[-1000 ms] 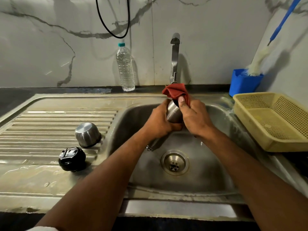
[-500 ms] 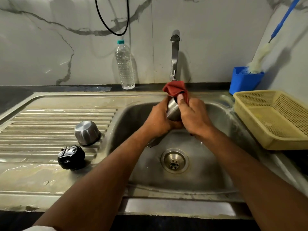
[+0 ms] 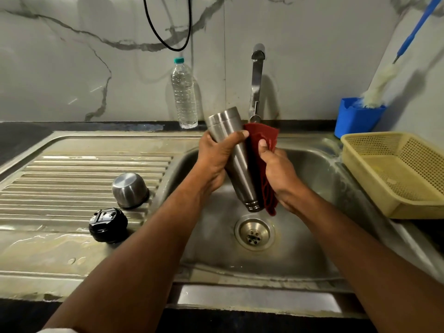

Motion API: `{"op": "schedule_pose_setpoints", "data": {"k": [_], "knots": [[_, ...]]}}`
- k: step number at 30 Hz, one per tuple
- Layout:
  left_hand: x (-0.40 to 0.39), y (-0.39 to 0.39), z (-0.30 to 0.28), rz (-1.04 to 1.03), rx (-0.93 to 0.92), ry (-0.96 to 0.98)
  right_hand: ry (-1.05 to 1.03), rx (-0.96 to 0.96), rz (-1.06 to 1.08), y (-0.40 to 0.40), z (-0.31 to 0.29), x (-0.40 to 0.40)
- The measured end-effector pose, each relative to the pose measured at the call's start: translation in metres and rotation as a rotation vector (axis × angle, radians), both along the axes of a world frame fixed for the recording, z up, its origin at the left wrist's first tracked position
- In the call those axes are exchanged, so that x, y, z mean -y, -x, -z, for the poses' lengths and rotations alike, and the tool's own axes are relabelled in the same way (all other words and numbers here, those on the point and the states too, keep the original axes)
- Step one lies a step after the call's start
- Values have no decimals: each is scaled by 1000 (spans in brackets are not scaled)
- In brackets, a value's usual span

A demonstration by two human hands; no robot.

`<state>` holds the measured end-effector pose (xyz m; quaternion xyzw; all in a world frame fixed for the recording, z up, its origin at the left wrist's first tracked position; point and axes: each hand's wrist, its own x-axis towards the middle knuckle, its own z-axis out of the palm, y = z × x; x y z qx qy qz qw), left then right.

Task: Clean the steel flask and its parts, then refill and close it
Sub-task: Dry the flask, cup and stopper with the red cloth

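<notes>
Over the sink basin [image 3: 310, 179] my left hand [image 3: 216, 159] grips the steel flask [image 3: 236, 162], held upside down and tilted, its narrow mouth pointing down toward the drain [image 3: 254, 234]. My right hand [image 3: 278, 171] presses a red cloth [image 3: 260, 145] against the flask's right side. The steel cup lid [image 3: 129, 189] stands upside down on the ribbed drainboard [image 3: 72, 183]. The black stopper [image 3: 108, 224] lies just in front of it.
A tap [image 3: 256, 82] rises behind the flask. A clear plastic water bottle [image 3: 183, 92] stands at the back wall. At the right are a yellow plastic basket [image 3: 398, 171] and a blue holder [image 3: 358, 116] with a blue-handled brush [image 3: 384, 78].
The flask has been turned and lifted so its full length shows, base up. The red cloth has moved from over its upper end to its right side.
</notes>
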<state>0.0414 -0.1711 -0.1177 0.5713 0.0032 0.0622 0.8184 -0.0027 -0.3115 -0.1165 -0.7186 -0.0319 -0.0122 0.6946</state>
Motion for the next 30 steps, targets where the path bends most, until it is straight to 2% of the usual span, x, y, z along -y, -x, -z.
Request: {"op": "schedule_pose_setpoints", "data": {"k": [7, 10, 14, 16, 17, 18, 21, 22, 23, 27, 30], "knots": [[-26, -4, -9, -187, -176, 270, 90, -106, -71, 2, 4, 3], [-33, -5, -6, -208, -202, 347, -33, -207, -141, 6, 3, 4], [-35, -2, -5, -220, -183, 352, -262, -302, -299, 11, -5, 13], [-36, -3, -7, -262, -192, 338, -261, -299, -315, 10, -8, 14], [-36, -4, -6, -291, -201, 331, -197, -295, -305, 9, -6, 13], [-36, -6, -6, -323, -211, 326, -42, -273, -307, 10, -5, 10], [-33, -6, -7, -387, -260, 327, 850, -23, -384, 11, 6, 2], [-32, -6, -7, -396, -278, 325, 1081, 103, -370, 11, 10, 0], [-31, -6, -8, -403, -296, 330, 1212, 202, -332, 12, 13, -2], [-29, -3, -11, -406, -382, 396, 1302, 437, -56, 7, 9, 0], [-29, -4, -14, -348, -401, 417, 1212, 484, -15, 4, 7, 0]]}}
